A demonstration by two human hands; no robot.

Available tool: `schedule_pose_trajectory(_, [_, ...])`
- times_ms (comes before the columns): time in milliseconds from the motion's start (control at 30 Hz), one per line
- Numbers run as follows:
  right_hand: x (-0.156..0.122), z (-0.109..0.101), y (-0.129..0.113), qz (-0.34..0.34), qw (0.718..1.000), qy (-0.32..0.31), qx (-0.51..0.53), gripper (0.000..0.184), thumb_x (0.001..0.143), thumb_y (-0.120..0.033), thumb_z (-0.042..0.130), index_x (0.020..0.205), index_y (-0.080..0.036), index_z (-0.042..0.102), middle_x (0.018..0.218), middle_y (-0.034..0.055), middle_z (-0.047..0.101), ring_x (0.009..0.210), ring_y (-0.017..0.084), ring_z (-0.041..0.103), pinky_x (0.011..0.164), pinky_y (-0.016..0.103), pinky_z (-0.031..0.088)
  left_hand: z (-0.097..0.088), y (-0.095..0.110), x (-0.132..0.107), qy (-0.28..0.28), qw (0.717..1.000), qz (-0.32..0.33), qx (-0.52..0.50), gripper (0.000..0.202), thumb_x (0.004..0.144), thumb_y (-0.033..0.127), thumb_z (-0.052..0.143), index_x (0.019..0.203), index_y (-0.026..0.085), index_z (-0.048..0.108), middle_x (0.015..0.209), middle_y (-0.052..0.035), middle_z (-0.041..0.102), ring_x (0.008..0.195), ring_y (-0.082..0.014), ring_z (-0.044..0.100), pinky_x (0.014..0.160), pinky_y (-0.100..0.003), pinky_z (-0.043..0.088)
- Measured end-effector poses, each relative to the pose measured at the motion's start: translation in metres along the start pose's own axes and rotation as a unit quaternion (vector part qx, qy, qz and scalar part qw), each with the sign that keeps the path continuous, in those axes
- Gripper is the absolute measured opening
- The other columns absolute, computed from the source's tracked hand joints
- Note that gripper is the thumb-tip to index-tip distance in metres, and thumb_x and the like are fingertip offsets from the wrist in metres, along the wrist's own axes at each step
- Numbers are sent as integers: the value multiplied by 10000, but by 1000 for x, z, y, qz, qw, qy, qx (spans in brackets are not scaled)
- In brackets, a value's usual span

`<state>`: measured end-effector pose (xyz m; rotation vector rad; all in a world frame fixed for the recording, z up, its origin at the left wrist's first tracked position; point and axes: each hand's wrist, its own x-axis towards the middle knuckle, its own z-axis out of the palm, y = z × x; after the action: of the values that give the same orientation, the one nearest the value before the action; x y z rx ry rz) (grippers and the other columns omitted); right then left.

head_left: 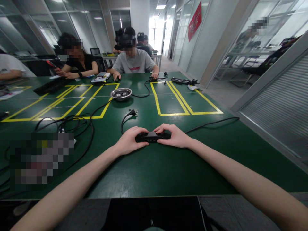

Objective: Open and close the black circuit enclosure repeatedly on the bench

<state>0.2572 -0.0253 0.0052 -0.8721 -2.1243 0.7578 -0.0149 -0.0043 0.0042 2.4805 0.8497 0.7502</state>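
Pixelated object [43,160]: well to the left of the grip and nearer the body; blocked out, contents unreadable
Cable tangle [66,122]: left of the grip, a little farther out; loose loops on the green table [134,173], apart from both hands
Steel bowl [121,94]: beyond the grip, slightly left; small metallic pieces inside, not clear enough to name
Left hand [130,140]: clamped on the left end of the black device, thumb along the near side, fingers over the far side
Plug [133,112]: just beyond the left hand, prongs pointing right; its short lead curves back and vanishes behind that hand
Co-worker [134,61]: across the table, beyond the grip, grey shirt, both hands at the far edge
Black device [152,137]: in the grip itself, spanning the two hands, middle part showing; seems level, touching or just over the table, cannot tell which
Right hand [176,136]: clamped on the right end, thumb near, fingers far, mirroring the left
Right-hand cable [213,124]: emerges behind the right hand, runs off toward the table edge
Handling, my judgement: even pressure from both ends suits this hold; thumbs low, middle left uncovered, leads slack so neither tugs the device askew
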Motion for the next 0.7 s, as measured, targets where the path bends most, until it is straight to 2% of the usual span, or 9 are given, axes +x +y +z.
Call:
schedule_pose_trajectory(233, [-1, 3, 2, -19, 999, 16, -21, 188, 840, -329, 783, 931, -223, 657, 1136, 103, 761, 1034, 244, 705, 941, 426, 546, -1, 1, 0, 3, 1000, -6, -2, 391, 827, 306, 824, 1172, 208, 670, 1090, -58, 741, 981, -237, 699, 920, -394, 573])
schedule_pose_trajectory(533, [2, -1, 1, -20, 998, -14, -55, 186, 812, -301, 787, 917, -228, 651, 1138, 87, 756, 1023, 246, 693, 936, 421, 541, 0, -1, 0, 3, 1000, 5, 18, 319, 851, 339, 816, 1103, 196, 683, 1052, -68, 744, 977, -248, 699, 899, -401, 570])
schedule_pose_trajectory(700, [0, -4, 3, -8, 996, -35, -78, 338, 766, -254, 804, 1083, -222, 689, 1091, 70, 745, 967, 234, 697, 868, 380, 557, 0, -1, 1, -6, 999, 6, 42, 286, 921, 368, 744, 1137, 195, 674, 1074, -84, 743, 997, -258, 689, 899, -411, 559])
